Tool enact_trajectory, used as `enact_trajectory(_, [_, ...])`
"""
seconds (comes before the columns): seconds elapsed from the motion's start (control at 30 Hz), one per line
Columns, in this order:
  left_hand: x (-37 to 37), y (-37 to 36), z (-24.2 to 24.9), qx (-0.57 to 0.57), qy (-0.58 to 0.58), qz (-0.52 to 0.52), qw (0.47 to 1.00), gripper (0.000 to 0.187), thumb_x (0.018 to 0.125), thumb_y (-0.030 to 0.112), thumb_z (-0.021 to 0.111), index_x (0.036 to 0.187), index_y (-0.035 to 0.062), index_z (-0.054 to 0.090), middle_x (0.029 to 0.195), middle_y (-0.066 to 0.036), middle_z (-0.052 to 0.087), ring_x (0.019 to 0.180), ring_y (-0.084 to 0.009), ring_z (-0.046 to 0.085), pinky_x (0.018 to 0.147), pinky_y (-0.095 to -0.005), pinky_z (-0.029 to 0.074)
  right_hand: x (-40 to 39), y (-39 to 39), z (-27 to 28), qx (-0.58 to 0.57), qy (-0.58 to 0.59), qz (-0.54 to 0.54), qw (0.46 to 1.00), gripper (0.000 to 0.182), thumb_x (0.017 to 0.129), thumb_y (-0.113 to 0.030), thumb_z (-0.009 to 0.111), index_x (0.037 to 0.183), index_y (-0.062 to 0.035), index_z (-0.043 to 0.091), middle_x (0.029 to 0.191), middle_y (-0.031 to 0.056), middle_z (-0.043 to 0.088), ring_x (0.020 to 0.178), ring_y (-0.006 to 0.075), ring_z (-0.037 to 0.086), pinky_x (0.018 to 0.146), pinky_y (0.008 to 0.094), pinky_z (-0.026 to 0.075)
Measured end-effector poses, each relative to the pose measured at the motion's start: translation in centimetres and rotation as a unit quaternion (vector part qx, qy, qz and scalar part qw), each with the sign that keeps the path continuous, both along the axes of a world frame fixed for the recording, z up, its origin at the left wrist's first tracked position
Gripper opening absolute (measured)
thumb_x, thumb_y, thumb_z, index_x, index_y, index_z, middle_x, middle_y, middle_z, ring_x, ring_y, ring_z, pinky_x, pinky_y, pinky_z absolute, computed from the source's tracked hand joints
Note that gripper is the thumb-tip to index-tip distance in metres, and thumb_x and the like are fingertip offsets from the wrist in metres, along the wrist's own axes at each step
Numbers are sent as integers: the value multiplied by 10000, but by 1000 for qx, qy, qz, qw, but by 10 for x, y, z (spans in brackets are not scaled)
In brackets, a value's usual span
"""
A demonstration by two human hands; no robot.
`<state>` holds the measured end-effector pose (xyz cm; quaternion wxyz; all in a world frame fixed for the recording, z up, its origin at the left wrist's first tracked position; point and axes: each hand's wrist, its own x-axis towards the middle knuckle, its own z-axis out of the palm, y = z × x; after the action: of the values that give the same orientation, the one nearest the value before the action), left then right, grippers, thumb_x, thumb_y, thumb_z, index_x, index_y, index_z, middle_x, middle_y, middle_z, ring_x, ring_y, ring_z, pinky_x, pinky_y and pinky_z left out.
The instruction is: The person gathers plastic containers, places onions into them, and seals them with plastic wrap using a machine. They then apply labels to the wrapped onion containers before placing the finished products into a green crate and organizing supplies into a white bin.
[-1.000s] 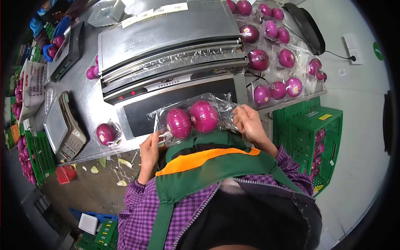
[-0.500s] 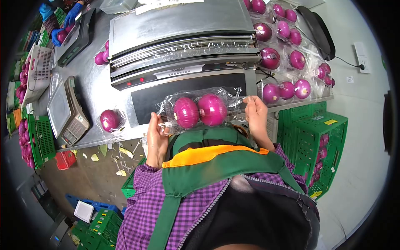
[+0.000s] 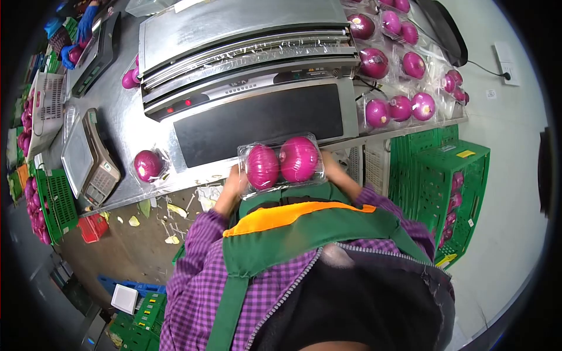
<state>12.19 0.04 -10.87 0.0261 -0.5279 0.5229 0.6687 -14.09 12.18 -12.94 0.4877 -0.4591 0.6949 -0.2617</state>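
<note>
A clear tray with two red onions under plastic film [image 3: 283, 166] is in front of my apron, at the near edge of the steel table. My left hand [image 3: 235, 182] grips its left end, and my right hand [image 3: 336, 169] is at its right end. The fingers of both hands are mostly hidden beneath and behind the pack. Just beyond it lies the black plate [image 3: 257, 124] of a film wrapping machine [image 3: 246, 88], with red lights lit on its front panel.
One wrapped onion [image 3: 147, 165] sits left of the machine, beside a weighing scale [image 3: 91, 158]. Several wrapped onion packs [image 3: 400, 108] cover the table's right side. Green crates [image 3: 451, 193] stand at right. A person's blue-gloved hands [image 3: 69, 55] hold an onion at upper left.
The pack has come nearer my body, off the black plate. Its loose film ends, stretched out sideways before, are now drawn in around the tray, and my hands have moved in closer together.
</note>
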Motion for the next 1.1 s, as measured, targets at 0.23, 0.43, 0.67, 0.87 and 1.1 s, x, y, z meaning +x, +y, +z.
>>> enact_trajectory(0.23, [-35,-11,32,-79,283,19,956,143,861,126,601,905,-8,624,840,-56,612,796,-129,578,700,-267,473,26,-14,76,21,-284,54,957,225,886,-186,559,980,4,636,866,115,647,801,184,601,759,337,491])
enact_trajectory(0.43, [-81,-18,127,94,536,2,839,507,815,417,673,1099,5,588,1228,-128,501,1166,-221,467,1035,-359,338,22,-41,138,9,-307,87,948,233,907,-177,537,1018,3,634,920,115,659,846,181,606,784,331,489])
enact_trajectory(0.67, [-81,-18,136,376,491,-54,784,767,867,529,544,1396,13,336,1431,-174,363,1331,-283,344,1085,-404,307,-60,-47,158,-83,-275,-13,958,321,913,-119,539,1212,-2,537,1235,108,568,1033,177,588,894,302,465])
enact_trajectory(0.87, [-68,-31,124,292,380,49,876,684,930,502,457,1388,9,337,1419,-170,378,1314,-274,367,1072,-397,330,-8,-20,198,-94,-594,-6,799,754,876,-484,586,1376,30,353,1302,150,498,1261,227,425,1063,364,335])
enact_trajectory(1.1, [-69,-19,123,47,317,232,918,524,1005,362,387,1372,-12,379,1353,-136,455,1219,-201,463,1020,-326,380,-1,-30,147,-34,-466,-279,839,576,996,-415,382,1399,-7,319,1276,150,507,1171,185,514,963,341,459])
